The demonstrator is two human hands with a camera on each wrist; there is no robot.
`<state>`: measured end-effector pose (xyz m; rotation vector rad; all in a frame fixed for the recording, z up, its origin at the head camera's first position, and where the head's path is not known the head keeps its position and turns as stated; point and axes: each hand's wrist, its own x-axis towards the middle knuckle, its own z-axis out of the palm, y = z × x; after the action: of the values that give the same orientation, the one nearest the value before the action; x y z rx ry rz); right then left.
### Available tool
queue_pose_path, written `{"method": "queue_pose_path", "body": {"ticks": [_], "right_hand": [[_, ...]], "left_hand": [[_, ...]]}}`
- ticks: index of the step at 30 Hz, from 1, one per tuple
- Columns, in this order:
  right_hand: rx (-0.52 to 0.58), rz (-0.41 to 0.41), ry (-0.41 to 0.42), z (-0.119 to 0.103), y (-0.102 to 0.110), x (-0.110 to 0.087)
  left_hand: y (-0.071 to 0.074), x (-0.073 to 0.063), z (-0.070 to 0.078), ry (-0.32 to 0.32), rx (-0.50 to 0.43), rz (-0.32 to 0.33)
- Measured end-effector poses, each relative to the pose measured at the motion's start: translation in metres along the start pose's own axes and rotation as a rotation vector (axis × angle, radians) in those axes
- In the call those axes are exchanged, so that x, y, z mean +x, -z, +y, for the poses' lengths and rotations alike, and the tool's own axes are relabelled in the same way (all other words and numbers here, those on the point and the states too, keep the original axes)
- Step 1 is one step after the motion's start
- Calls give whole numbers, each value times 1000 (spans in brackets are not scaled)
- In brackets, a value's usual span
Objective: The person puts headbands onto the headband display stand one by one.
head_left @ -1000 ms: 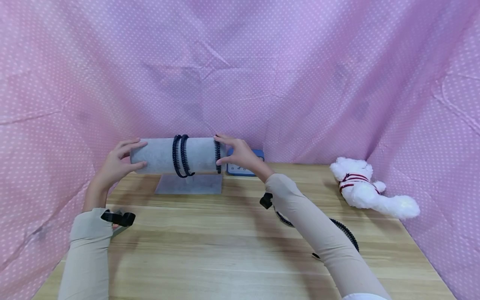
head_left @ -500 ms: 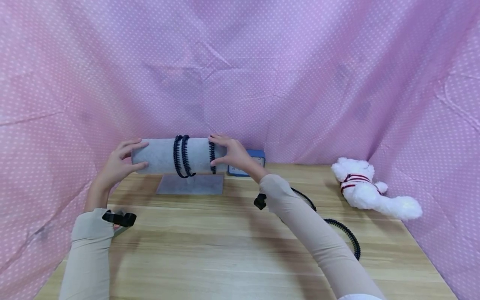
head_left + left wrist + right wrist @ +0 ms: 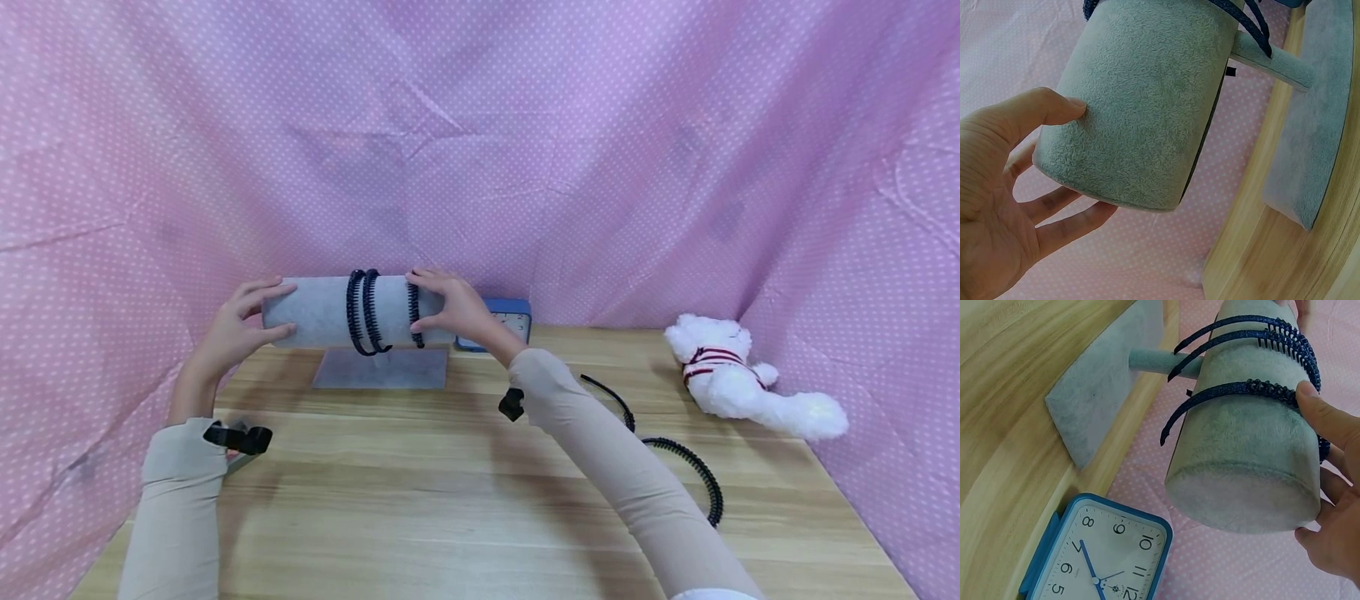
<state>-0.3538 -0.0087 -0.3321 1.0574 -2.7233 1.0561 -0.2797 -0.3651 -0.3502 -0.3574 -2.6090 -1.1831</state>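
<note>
brace the grey, plush, horizontal cylinder (image 3: 318,311) level with your left hand (image 3: 234,330) gripping its end, and, with your right hand (image 3: 459,310) pinching the black, toothed, arched headband (image 3: 1229,391) around it, ease that along untilted, clear of the matching pair (image 3: 369,310) between your hands.

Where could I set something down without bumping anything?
Widest bare patch: the wooden table in front of the grey stand base, between the left sleeve and right sleeve. A smaller one lies right of the loose black band, in front of the white plush toy. The back is crowded: left hand, right hand, grey roll and clock.
</note>
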Motion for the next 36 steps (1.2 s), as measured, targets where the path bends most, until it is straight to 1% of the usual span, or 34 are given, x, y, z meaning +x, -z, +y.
{"method": "queue_pose_path", "body": {"ticks": [3, 7, 11, 18, 23, 32, 36], "right_hand": [[-10, -1, 31, 2, 0, 0], [18, 6, 51, 5, 1, -1], [37, 12, 52, 6, 1, 0], [18, 29, 59, 4, 0, 3], [34, 35, 64, 4, -2, 5], [22, -8, 18, 3, 4, 5], [12, -10, 18, 4, 6, 5]], "left_hand": [[0, 1, -1, 0, -1, 1], [0, 2, -3, 3, -6, 0], [0, 2, -4, 6, -4, -2], [2, 2, -5, 16, -3, -2], [1, 1, -5, 16, -3, -1], [1, 1, -5, 18, -2, -4], [2, 1, -5, 19, -2, -4]]}}
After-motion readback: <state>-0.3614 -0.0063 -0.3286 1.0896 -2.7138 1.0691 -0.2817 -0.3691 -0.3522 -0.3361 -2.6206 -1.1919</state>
